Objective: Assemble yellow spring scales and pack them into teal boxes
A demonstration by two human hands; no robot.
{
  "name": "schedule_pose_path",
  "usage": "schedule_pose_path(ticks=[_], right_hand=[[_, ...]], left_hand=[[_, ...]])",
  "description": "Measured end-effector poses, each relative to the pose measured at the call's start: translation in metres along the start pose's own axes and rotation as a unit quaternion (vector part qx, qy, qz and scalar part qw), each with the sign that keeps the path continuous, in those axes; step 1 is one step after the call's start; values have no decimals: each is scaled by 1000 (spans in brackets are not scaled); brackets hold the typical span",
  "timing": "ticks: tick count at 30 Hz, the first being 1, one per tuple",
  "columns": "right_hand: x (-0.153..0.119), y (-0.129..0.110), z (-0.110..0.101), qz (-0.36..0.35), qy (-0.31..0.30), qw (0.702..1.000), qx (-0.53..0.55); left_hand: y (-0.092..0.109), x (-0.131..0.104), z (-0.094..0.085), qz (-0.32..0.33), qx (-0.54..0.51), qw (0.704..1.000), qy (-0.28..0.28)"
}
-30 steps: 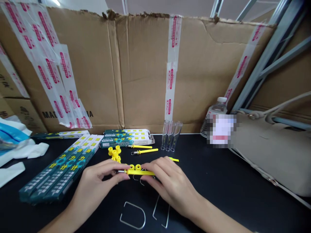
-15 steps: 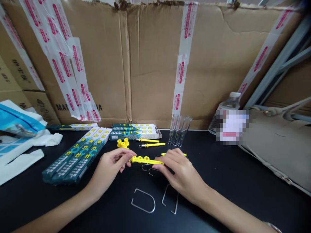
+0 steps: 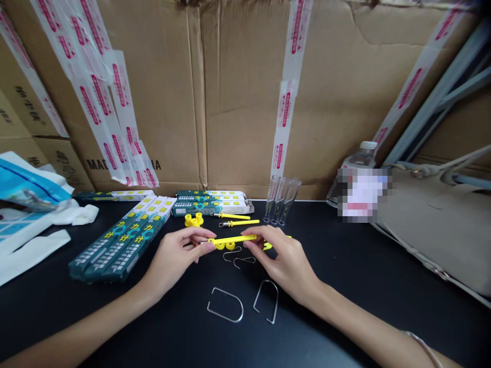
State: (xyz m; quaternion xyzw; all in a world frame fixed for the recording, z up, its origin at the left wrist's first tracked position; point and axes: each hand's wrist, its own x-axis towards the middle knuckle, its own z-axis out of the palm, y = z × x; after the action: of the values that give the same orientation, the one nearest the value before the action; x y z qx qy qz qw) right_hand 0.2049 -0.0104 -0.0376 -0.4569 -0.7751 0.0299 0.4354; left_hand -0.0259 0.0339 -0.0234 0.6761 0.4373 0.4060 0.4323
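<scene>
My left hand (image 3: 183, 250) pinches the left end of a yellow plastic rod (image 3: 233, 239), where a short metal piece shows beside the fingertips. The rod's right end is held between thumb and fingers of my right hand (image 3: 282, 250). Beneath it lie yellow plastic rings (image 3: 230, 246), partly covered. Two thin metal S-shaped hooks (image 3: 244, 261) rest just below. Nearer to me are two bent U-shaped wires (image 3: 226, 305). Behind my hands lie two more yellow rods with metal ends (image 3: 241, 223) and a group of yellow caps (image 3: 194, 220). Another yellow piece (image 3: 267, 246) is half hidden behind my right hand.
Green and white narrow boxes (image 3: 123, 240) lie at left, with more boxes (image 3: 210, 203) at the back. Clear tubes (image 3: 282, 201) stand upright near the cardboard (image 3: 241, 102). A bottle (image 3: 368, 146) and a beige bag (image 3: 441, 225) are on the right; plastic bags (image 3: 34, 184) lie far left.
Both hands have raised the yellow rod slightly, its right end tilting up. My right hand has moved off the right U-shaped wire, which now shows whole; the view has shifted a little.
</scene>
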Motion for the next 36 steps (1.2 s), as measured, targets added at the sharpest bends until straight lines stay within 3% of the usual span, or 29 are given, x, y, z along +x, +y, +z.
schedule_pose_path(ticks=[11,17,24,32,36], right_hand=[[-2,-4,2,-14,-38,999,-3],[-2,-2,0,-18,-34,999,10],[-1,-8,1,-64,-57,996,26],[1,-15,7,-75,-72,994,37],[3,-18,4,-106,-93,990,27]], left_hand=[[-4,-1,0,13,-38,999,13],[-1,-3,2,-3,-45,998,-45],[-7,1,0,-15,-126,992,-3],[-2,-3,7,-25,-183,981,-65],[-1,-3,10,-28,-210,975,-68]])
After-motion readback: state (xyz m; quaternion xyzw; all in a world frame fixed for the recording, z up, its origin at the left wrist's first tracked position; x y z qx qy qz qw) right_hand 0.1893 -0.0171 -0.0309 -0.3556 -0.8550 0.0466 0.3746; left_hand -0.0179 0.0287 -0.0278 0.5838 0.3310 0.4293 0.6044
